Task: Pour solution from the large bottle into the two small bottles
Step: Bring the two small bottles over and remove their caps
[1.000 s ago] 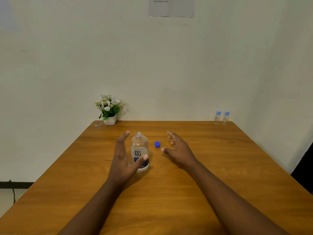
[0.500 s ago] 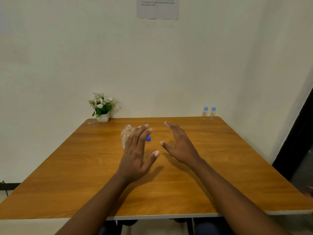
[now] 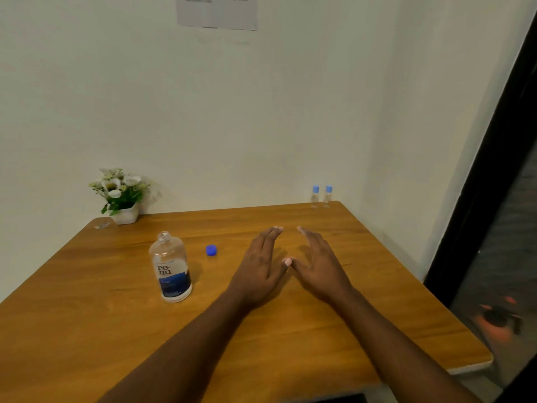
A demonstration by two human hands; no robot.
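Your wooden table (image 3: 87,315) stands in a corner of pale walls. At its far left a small white pot of flowers (image 3: 120,196) sits against the wall, with a tiny scrap (image 3: 101,226) lying just beside it that is too small to make out. A sheet of paper (image 3: 216,10) is stuck high on the wall; its print is too blurred to read. The stretch of table between your hands and the far right corner is bare wood.

You hold both arms out over the middle of the table. Your left hand (image 3: 260,270) is open and flat, palm down, fingers stretched forward and close together, holding nothing. Your right hand (image 3: 318,266) is likewise open and empty, fingers extended. The thumb tips of the two hands meet or nearly meet between them.

The large bottle (image 3: 171,267) stands upright to the left of your left hand, apart from it. It is clear, uncapped, with a blue and white label on its lower half. Its blue cap (image 3: 211,250) lies on the table between the bottle and your left hand. The two small bottles (image 3: 321,196) stand side by side at the far right corner, clear with light blue caps on, well apart from both hands.
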